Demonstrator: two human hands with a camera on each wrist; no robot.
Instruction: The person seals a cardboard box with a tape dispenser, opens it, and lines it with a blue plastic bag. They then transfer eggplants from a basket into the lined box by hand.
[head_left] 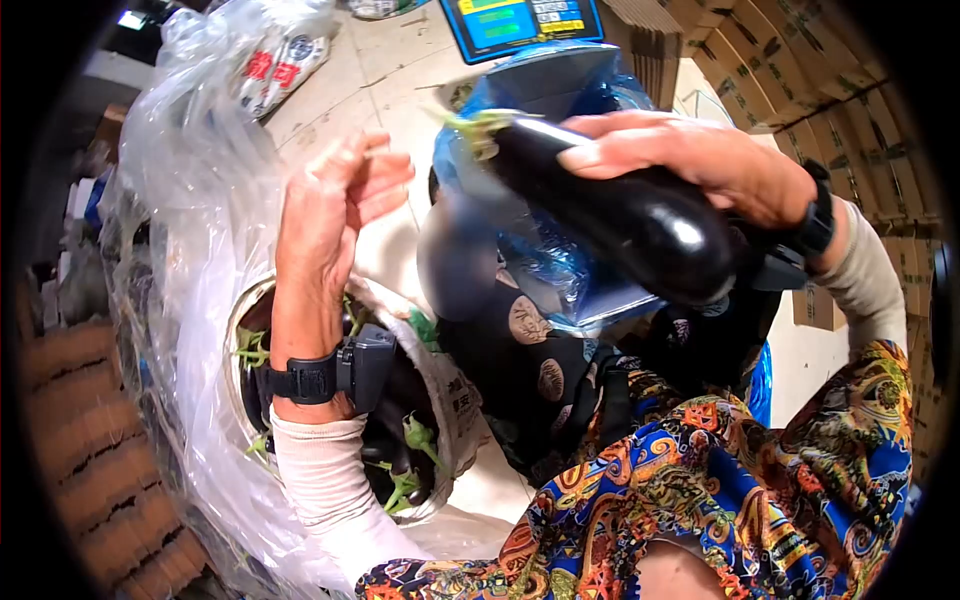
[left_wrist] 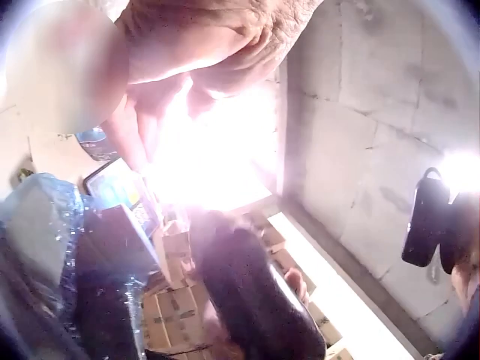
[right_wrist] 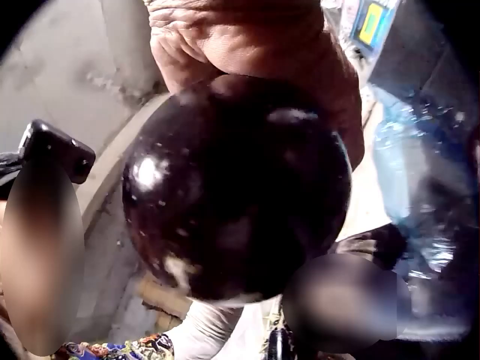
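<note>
Eggplant (head_left: 640, 225) gripped in R hand (head_left: 700, 155), seen over blue plastic (head_left: 565, 265): glossy, near-black, green stalk end twd L hand (head_left: 335, 205). L hand open, fingers loosely bent. Stalk end hidden in R wrist view; L wrist view part. washed out by glare.

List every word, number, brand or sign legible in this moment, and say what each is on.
"可", large and red, on the clear-and-white plastic bag; the red character beside it is too blurred to quote.
Display panel: green readouts and small key labels, too blurred to read.
Open white sack: dark printed characters, too small to read surely.
Stacked cardboard boxes: small marks, unreadable.
</note>
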